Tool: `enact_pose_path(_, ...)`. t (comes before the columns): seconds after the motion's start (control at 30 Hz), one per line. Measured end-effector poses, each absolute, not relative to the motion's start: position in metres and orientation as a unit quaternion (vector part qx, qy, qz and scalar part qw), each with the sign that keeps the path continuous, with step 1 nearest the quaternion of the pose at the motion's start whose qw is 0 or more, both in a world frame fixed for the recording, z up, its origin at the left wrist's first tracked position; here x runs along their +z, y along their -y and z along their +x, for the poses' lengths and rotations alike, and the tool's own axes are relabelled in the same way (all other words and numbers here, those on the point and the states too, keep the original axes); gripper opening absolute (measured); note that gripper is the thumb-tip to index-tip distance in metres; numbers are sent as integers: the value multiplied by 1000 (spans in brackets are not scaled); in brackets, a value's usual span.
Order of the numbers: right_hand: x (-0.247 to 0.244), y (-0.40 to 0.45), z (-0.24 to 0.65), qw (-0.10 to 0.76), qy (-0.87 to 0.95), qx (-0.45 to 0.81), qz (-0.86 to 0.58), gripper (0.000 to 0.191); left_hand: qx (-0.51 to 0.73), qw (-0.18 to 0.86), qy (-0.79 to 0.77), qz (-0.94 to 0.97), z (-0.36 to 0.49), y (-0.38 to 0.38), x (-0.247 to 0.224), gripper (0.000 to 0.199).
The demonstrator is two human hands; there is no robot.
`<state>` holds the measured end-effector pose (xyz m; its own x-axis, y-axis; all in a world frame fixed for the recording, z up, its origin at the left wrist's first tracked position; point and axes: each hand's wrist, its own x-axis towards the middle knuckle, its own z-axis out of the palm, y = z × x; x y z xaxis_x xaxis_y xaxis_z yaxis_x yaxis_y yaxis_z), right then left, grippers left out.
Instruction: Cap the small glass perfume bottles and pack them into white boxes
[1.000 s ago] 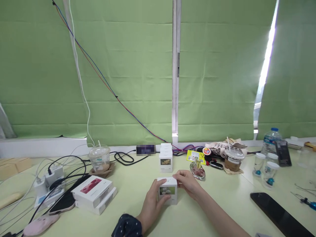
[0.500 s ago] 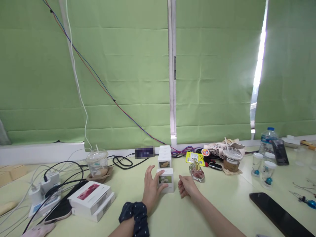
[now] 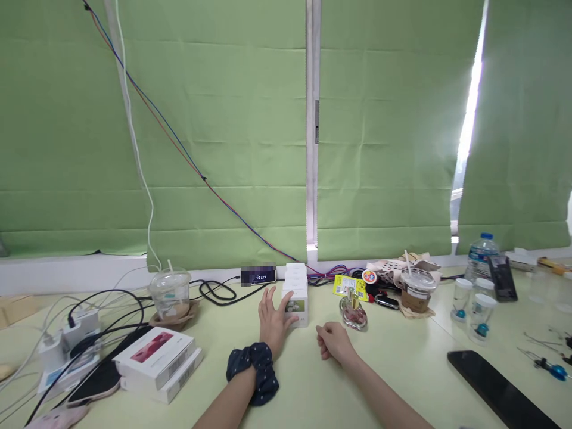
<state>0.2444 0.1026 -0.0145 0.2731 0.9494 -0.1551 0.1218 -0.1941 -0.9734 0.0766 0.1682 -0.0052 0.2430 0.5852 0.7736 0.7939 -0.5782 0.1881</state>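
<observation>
A small white box with a flower picture stands at the near end of a row of similar white boxes that runs back toward the wall. My left hand grips this front box from its left side, index finger by the top edge and thumb low on the front face. A dark dotted scrunchie circles the left wrist. Right of the box, my right hand rests on the table with its fingers curled in and nothing visible in them. Beyond it sits a glass perfume bottle with a gold top.
Two stacked white boxes, cables and a plastic cup lie to the left. To the right are an iced drink cup, lidded clear jars, a water bottle and a long black object.
My left hand has slid the front box away from me, up against the row behind it. My right hand stays curled beside it. The view has shifted slightly.
</observation>
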Motion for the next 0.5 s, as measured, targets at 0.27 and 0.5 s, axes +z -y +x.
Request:
enact_pose_path(0.27, -18, -99, 244, 464, 453, 398, -649, 31, -323, 210, 442, -810, 53, -123, -10, 71)
enact_pose_path(0.5, -22, -97, 243, 461, 476, 361, -656, 30, -298, 290, 447, -792, -28, -83, -10, 53)
